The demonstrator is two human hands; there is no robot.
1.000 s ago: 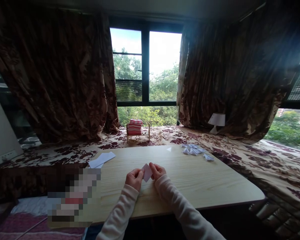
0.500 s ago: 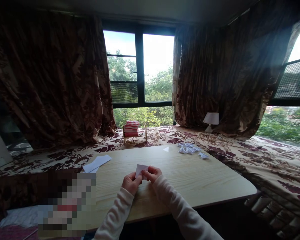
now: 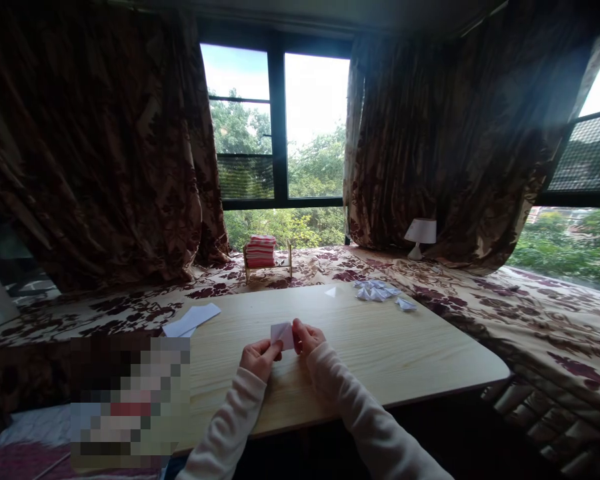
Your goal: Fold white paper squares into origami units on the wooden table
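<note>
A small white folded paper (image 3: pixel 281 331) is held up above the wooden table, a slanting crease across its face. My left hand (image 3: pixel 258 359) grips its lower left part between thumb and fingers. At its right edge, the closed fingertips of my right hand (image 3: pixel 309 336) pinch the paper. Several white folded paper pieces (image 3: pixel 376 291) lie clustered at the back right of the table, with a single folded piece (image 3: pixel 405 305) just apart from them. Flat white paper strips (image 3: pixel 192 321) overlap at the table's left edge.
The light wooden table (image 3: pixel 360 353) has a rounded right corner. Behind it, a floral-covered ledge (image 3: pixel 320 262) bears a small rack with folded striped cloths (image 3: pixel 261 251) and a white lamp (image 3: pixel 421 232). A blurred patch (image 3: pixel 130 407) hides the lower left.
My right fingers have shifted from the paper's front to its right edge. The paper now shows more squarely, with its crease visible. The whole view has tilted slightly.
</note>
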